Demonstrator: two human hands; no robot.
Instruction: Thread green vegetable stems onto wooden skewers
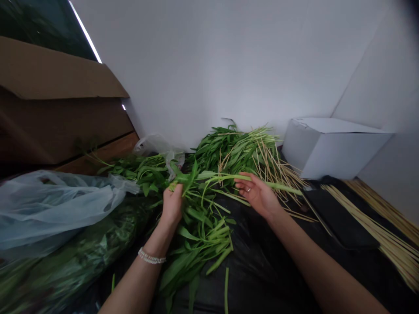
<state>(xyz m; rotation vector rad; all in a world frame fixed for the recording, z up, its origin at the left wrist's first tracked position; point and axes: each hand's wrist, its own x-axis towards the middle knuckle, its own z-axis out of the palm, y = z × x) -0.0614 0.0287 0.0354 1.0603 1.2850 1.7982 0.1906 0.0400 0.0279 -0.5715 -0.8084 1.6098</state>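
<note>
My left hand [173, 203], with a beaded bracelet [151, 257] at the wrist, is closed round a small bunch of water spinach [188, 179]. Between the thumb and fingers of my right hand [257, 194] runs a long green water spinach stem [282, 187], lying nearly level and pointing right. A ring shows on that hand. Below and between the hands lies a heap of cut leafy stems [183, 261] on black plastic sheeting [255, 270]. One short loose stem piece [226, 290] lies near the front.
Behind my hands is a larger greens pile [235, 148] with thin wooden sticks [281, 170]. A white box [340, 148], black tablet-like slab [340, 218] and stick bundles [376, 226] are right. Left are a clear plastic bag [59, 209], bagged greens [75, 257] and a cardboard box [62, 126].
</note>
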